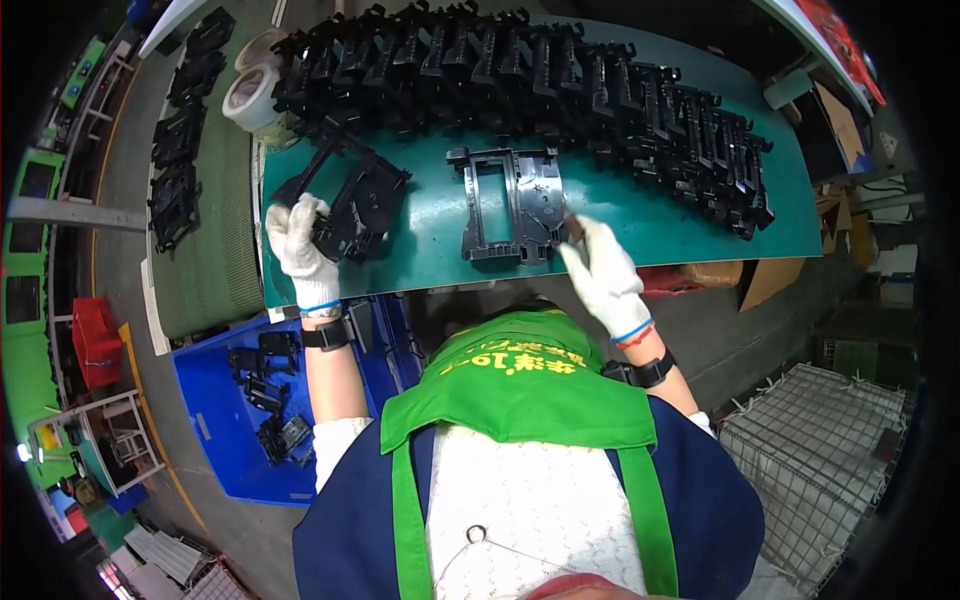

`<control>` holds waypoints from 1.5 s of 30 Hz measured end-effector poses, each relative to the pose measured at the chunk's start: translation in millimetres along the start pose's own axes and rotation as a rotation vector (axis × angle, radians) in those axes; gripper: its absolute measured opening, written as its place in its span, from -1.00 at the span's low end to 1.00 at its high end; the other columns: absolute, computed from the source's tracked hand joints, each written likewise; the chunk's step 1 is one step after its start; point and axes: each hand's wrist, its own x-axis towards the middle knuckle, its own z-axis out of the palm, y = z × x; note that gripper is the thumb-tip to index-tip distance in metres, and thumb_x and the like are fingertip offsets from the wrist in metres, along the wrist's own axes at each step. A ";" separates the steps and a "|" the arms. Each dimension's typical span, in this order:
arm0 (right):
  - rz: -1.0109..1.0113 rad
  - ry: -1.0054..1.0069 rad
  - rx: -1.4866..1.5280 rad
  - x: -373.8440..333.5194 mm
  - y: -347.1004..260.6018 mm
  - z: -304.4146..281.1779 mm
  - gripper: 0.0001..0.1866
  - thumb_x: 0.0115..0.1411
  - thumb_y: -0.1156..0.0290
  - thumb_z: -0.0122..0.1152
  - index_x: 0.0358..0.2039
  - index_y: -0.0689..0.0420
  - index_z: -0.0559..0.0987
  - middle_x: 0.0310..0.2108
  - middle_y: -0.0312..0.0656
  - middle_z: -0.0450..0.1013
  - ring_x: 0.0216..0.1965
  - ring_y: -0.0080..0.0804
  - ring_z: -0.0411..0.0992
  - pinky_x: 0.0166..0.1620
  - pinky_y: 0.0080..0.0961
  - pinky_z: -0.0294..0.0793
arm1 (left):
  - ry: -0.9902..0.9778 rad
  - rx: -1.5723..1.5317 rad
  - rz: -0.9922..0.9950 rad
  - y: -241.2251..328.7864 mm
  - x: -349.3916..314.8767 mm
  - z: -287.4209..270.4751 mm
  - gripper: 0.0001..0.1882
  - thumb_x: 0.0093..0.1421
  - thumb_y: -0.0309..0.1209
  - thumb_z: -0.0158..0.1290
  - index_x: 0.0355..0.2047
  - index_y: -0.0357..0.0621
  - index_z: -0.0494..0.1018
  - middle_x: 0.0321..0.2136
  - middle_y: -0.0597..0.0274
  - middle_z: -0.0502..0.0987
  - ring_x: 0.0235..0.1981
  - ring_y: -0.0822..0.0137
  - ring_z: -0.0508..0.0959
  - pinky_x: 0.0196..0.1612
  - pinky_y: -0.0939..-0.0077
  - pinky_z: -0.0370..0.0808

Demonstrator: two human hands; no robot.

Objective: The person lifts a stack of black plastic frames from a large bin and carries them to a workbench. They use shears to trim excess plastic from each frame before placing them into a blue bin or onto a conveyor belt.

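My left hand (302,250), in a white glove, grips the near left edge of a black plastic frame (368,205), which is tilted over the left part of the green tabletop (425,235). Another black plastic frame (540,200) lies flat in front of me, its rectangular opening toward the left. Just right of it is my right hand (608,275), also gloved, with its fingers closed on a small dark brown piece (573,228). That piece is mostly hidden, so its kind cannot be told; whether it touches the flat frame is unclear.
A curved row of several black frames (520,60) fills the table's far side. Rolls of tape (250,92) stand at the left corner, beside a green belt (215,210) carrying more frames. Below left sits a blue bin (215,455) with black parts; a wire cage (810,450) stands right.
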 end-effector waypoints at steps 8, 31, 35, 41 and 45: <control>0.117 -0.079 0.167 19.1 16.0 21.4 -0.43 0.38 0.28 0.27 0.33 0.19 0.41 0.19 0.08 0.50 0.21 0.03 0.49 0.26 -0.26 0.45 | 0.279 -0.267 -0.051 -43.9 0.4 -47.7 -0.73 0.25 -0.34 0.30 -0.16 -0.12 0.46 -0.22 0.15 0.61 -0.23 0.32 0.58 -0.11 0.41 0.60; -0.632 -0.500 -0.641 102.2 19.7 -17.5 -0.63 0.19 0.17 0.42 -0.09 0.06 0.55 -0.21 -0.09 0.50 -0.16 -0.06 0.54 -0.17 -0.13 0.57 | -0.612 1.442 -0.182 -45.6 -46.1 116.2 -0.36 0.16 -0.18 0.19 0.24 -0.12 0.47 0.10 -0.14 0.56 0.08 -0.11 0.59 0.16 0.10 0.52; -0.664 -0.613 -0.700 115.9 16.3 -13.4 -0.64 0.21 0.17 0.40 -0.10 0.09 0.55 -0.22 -0.06 0.51 -0.16 -0.04 0.56 -0.17 -0.10 0.58 | -0.580 1.390 -0.259 -57.2 -44.5 113.3 -0.37 0.17 -0.21 0.16 0.25 -0.13 0.46 0.04 -0.15 0.59 0.07 -0.13 0.59 0.16 0.09 0.52; -0.478 -0.802 -0.818 125.9 16.5 0.3 -0.66 0.26 0.17 0.34 -0.07 0.08 0.55 -0.19 0.00 0.57 -0.17 -0.01 0.60 -0.16 -0.04 0.60 | -0.572 1.287 -0.382 -62.0 -41.8 105.9 -0.42 0.24 -0.23 0.12 0.25 -0.19 0.46 -0.17 -0.05 0.65 -0.14 0.06 0.66 -0.03 0.26 0.58; -0.437 -0.837 -0.452 122.4 13.3 -16.5 -0.67 0.28 0.18 0.30 -0.07 0.09 0.55 -0.22 0.04 0.57 -0.22 0.02 0.60 -0.17 0.01 0.58 | -0.617 0.786 -0.646 -76.2 -31.4 79.4 -0.44 0.30 -0.25 0.09 0.25 -0.26 0.45 -0.40 0.17 0.60 -0.39 0.39 0.59 -0.25 0.53 0.52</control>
